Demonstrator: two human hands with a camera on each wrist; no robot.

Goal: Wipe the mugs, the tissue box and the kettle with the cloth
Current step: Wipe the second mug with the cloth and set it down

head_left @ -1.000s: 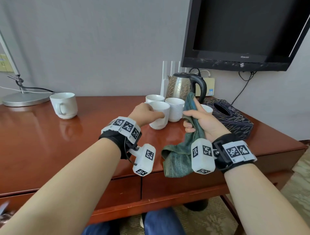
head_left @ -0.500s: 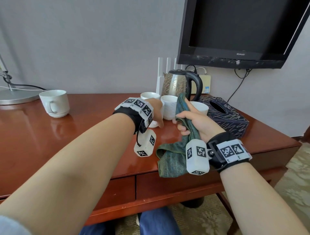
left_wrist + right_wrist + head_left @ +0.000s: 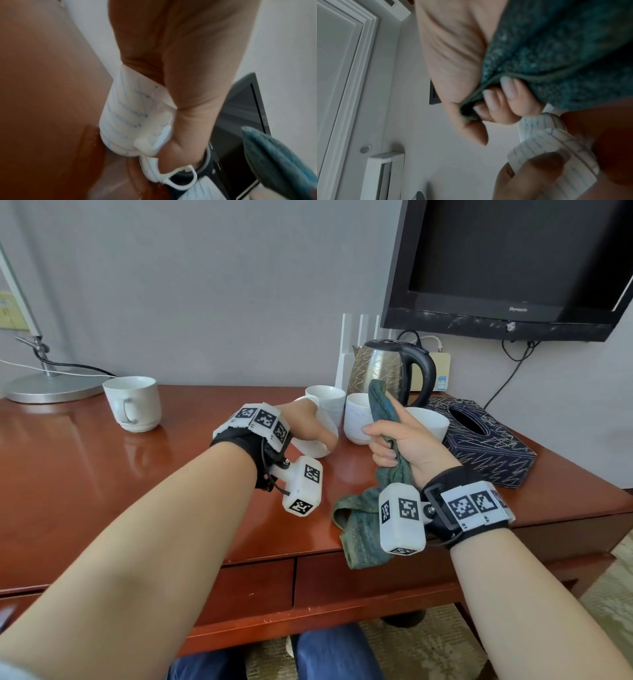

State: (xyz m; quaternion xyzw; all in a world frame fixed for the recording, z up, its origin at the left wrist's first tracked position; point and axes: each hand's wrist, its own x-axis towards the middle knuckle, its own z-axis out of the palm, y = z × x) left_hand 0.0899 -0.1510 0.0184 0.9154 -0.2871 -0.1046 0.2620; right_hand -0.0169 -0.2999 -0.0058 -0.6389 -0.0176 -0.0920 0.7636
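Two hands at work over the surface (image 3: 85, 474). Left hand (image 3: 308, 426) wraps around a white mug (image 3: 313, 445), tilted, its foot apparently just off the wood beside the cluster; three more mugs (image 3: 358, 419) stand in front of the kettle (image 3: 380, 369), and a lone mug (image 3: 133, 404) sits well apart to the left. Right hand (image 3: 400, 443) is fisted around the green cloth (image 3: 363, 518), whose tail trails down onto the surface edge. Tissue box (image 3: 486, 446) lies right of the cluster. Step in hand, by judgement: picking up a mug for wiping. Next move calls for bringing cloth and mug together, then rubbing wall and rim while the left hand turns it.
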